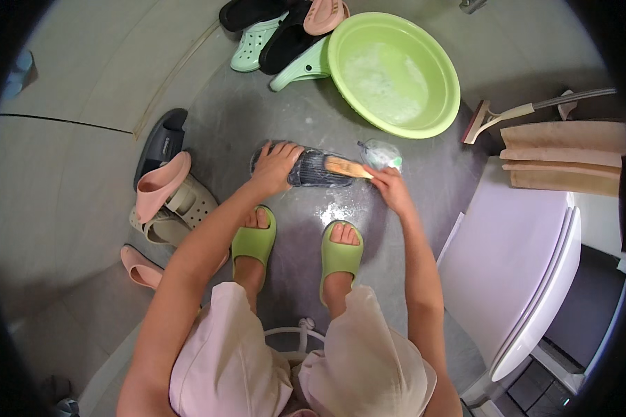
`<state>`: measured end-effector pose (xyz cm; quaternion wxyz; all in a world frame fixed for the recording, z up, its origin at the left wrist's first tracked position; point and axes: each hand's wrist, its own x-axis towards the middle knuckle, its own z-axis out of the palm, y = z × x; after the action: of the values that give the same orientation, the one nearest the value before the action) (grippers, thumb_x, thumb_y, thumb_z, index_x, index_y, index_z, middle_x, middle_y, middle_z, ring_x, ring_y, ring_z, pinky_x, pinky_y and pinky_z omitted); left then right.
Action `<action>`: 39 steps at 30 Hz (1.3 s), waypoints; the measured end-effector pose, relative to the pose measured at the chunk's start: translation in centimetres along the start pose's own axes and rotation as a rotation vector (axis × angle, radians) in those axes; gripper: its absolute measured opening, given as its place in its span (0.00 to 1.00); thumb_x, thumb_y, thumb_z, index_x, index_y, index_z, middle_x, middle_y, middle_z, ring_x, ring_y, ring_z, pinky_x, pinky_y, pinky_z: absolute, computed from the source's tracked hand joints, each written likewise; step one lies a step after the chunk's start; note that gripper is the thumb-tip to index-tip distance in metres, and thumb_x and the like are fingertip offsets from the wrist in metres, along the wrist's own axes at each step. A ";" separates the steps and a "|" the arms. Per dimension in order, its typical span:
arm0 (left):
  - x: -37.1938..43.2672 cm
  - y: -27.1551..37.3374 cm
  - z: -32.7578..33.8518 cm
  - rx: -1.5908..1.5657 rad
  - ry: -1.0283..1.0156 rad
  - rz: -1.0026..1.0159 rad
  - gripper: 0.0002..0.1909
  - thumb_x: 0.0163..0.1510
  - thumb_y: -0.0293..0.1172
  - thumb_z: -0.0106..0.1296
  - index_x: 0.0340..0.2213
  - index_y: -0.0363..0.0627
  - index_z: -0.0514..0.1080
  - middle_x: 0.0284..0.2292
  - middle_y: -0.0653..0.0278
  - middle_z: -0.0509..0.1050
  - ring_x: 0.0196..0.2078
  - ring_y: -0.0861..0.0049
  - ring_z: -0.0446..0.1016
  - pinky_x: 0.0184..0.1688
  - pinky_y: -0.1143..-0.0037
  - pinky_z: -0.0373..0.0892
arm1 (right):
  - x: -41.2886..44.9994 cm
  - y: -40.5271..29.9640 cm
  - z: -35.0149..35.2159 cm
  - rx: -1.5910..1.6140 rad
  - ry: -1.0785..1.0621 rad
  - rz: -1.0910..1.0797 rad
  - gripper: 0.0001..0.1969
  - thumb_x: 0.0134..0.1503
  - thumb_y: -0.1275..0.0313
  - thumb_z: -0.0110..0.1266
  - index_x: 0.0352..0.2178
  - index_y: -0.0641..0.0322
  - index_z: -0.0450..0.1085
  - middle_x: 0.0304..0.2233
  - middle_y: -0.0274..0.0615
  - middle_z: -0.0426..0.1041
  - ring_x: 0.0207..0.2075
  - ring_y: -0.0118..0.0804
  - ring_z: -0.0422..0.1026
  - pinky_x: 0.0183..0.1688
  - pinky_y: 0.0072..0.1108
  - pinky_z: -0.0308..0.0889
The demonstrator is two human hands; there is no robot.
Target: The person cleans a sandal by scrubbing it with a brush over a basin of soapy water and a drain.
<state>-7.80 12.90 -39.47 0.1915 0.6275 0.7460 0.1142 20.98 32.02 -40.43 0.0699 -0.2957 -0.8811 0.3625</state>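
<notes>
A dark slide sandal (313, 169) lies sideways on the wet grey floor, its ribbed surface streaked with suds. My left hand (279, 167) grips its left end, fingers over the far edge. In my right hand (391, 185) is the handle of a wooden brush (341, 167), whose head rests on the right part of the sandal; the bristles are hidden. Just beyond my right hand sits a clear plastic bag (381, 154) with something white and green inside. A green plastic basin (451, 107) with sudsy water stands farther off to the right.
Mint clogs (258, 44) and dark footwear lie beside the basin. Pink shoes (164, 182), beige clogs (195, 200) and a dark slide (161, 140) line the left side. At right are a squeegee (480, 122) and a white toilet (506, 255). My feet wear green slides (342, 258).
</notes>
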 end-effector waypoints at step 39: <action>-0.2 -0.4 -0.2 0.078 -0.063 -0.005 0.52 0.27 0.32 0.72 0.56 0.52 0.58 0.54 0.65 0.63 0.61 0.66 0.59 0.63 0.53 0.51 | -0.6 -10.0 9.4 -0.064 0.008 -0.075 0.25 0.53 0.77 0.56 0.51 0.38 0.73 0.27 0.49 0.70 0.31 0.48 0.70 0.35 0.34 0.68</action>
<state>-8.21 12.62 -39.44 0.1908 0.6360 0.7449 0.0646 13.59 20.47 -40.40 0.0776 -0.2663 -0.9023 0.3300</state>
